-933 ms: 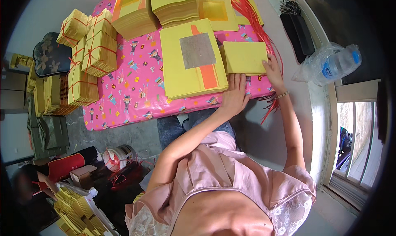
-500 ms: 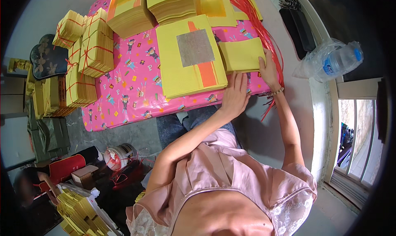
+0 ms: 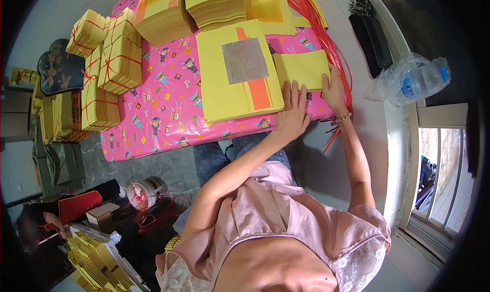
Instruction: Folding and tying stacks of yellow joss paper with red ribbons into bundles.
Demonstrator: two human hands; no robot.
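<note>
A small stack of yellow paper sheets [image 3: 302,69] lies on the table, right beside a taller stack of larger yellow sheets [image 3: 214,72]. The top large sheet bears a silver square over an orange stripe. My left hand [image 3: 292,113] is open, its straight fingertips resting on the small stack's near edge. At that stack's near right corner is my right hand [image 3: 335,94], with thumb and fingers apart and touching the edge. A beaded bracelet [image 3: 344,117] circles my right wrist. Long red strips [image 3: 332,49] hang just beyond this hand.
Bundles of yellow paper tied with red string [image 3: 121,62] stand at the table's left. Tall paper stacks [image 3: 214,8] line the back of the pink patterned tablecloth [image 3: 158,108]. A plastic bottle [image 3: 421,82] lies to the right. Another person's hand [image 3: 56,224] shows at lower left.
My left fingers have shifted up onto the small stack's near edge. My right hand has loosened from the stack's corner and its fingers have straightened. The piles stay in place.
</note>
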